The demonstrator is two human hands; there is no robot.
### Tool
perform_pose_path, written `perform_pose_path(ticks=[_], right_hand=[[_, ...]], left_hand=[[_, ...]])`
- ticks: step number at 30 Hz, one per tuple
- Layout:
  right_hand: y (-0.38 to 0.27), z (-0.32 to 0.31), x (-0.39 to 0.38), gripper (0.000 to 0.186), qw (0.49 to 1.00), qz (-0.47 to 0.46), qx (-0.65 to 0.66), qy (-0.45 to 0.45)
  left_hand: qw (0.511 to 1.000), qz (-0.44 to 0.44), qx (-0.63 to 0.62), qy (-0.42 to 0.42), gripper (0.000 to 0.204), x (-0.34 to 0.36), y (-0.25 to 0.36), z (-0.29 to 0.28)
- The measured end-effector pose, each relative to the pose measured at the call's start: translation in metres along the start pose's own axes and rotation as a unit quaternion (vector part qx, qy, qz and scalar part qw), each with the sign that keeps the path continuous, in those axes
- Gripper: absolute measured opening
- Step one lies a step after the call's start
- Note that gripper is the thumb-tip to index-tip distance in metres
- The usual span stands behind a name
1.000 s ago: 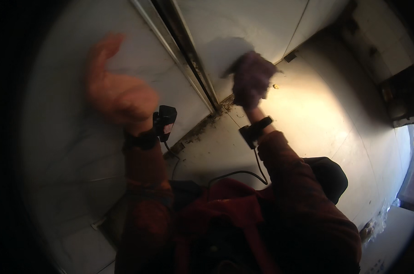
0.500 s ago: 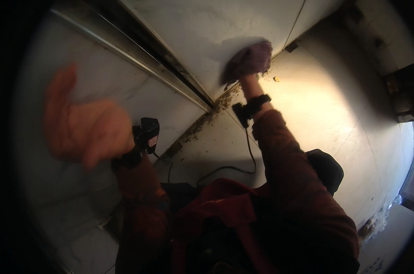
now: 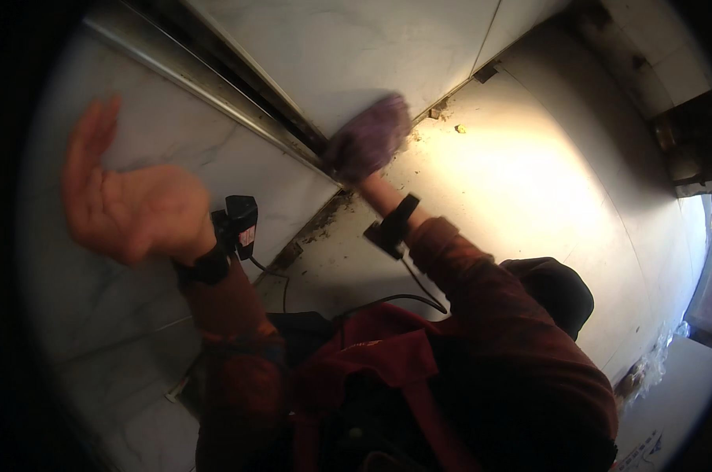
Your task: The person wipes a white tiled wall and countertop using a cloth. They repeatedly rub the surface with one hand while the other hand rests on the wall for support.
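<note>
A crumpled purple cloth [image 3: 369, 138], a little blurred, lies against the pale panel beside the dark metal-edged gap. My right hand [image 3: 377, 191] holds it; the fingers are mostly hidden behind the cloth, and only the wrist side shows. On the left, my left hand [image 3: 136, 203] is raised in front of the marbled tile wall [image 3: 191, 118], fingers stretched out and nothing in them. Whether it touches the tiles I cannot tell. Both wrists carry black strapped devices with cables.
A metal track [image 3: 214, 94] runs diagonally down to the corner. Dark dirt [image 3: 316, 224] lines the base of the wall. A small yellowish scrap [image 3: 460, 128] rests on the brightly lit floor [image 3: 529, 181]. My dark shoe [image 3: 552, 291] is at right, with clear plastic wrapping [image 3: 651, 366] farther right.
My right hand has swept the cloth left and slightly down along the panel, toward the metal-edged gap. The left hand has shifted slightly left and stays open.
</note>
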State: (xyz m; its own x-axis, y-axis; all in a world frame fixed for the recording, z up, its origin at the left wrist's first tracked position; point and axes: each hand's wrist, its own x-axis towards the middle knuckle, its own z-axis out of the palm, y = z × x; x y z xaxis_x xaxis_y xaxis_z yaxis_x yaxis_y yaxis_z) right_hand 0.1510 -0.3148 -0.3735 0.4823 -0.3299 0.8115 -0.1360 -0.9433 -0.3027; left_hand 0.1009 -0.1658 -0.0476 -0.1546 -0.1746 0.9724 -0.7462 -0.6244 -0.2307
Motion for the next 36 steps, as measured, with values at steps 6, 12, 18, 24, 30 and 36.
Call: perform_pose_path(ticks=[6, 12, 18, 24, 30, 36], right_hand=[[-0.016, -0.017, -0.008, 0.024, 0.996, -0.058, 0.059, -0.045], [0.12, 0.099, 0.065, 0.014, 0.971, 0.157, 0.056, 0.172], [0.242, 0.125, 0.11, 0.015, 0.948, 0.314, -0.027, 0.045], [0.173, 0.075, 0.119, 0.009, 0.809, 0.004, 0.475, 0.346], [0.012, 0.013, 0.043, 0.014, 0.999, -0.009, 0.045, 0.012], [0.037, 0.035, 0.047, 0.021, 0.999, -0.021, 0.047, 0.013]], left_hand=[[0.999, -0.016, -0.029, -0.004, 0.095, -0.003, -0.005, -0.005], [0.999, 0.047, -0.019, -0.009, 0.102, -0.006, -0.018, -0.015], [1.0, -0.005, 0.019, -0.012, 0.099, -0.006, -0.012, -0.023], [0.997, 0.056, 0.005, -0.052, 0.101, 0.002, -0.016, -0.02], [0.999, 0.014, -0.012, -0.036, 0.097, -0.001, -0.015, -0.013], [0.998, 0.026, 0.016, -0.055, 0.098, -0.007, -0.013, -0.018]])
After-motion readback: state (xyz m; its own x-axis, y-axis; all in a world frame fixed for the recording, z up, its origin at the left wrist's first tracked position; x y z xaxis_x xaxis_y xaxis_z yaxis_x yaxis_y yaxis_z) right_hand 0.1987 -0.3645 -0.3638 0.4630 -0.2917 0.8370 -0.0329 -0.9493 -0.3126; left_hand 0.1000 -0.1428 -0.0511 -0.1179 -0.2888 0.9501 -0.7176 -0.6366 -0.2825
